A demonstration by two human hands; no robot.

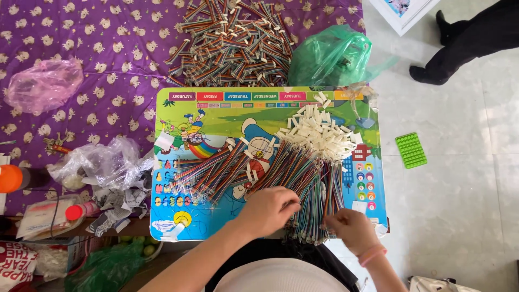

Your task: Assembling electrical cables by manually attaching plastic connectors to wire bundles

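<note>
Bright, even daylight, pale floor [459, 205] at 3 o'clock nearly washed out, soft short shadows under the green bag [330, 54] at 1 o'clock, sheen on the clear plastic bag [102, 162] at 9 o'clock, focus mostly sharp, slight wide-angle stretch at the edges.

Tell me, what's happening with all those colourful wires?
A person sits at a small cartoon-printed table, working on a bundle of rainbow wires with white plugs. The left hand presses on the wire ends while the right hand pinches a few. A bigger wire pile lies on the purple cloth behind.
</note>
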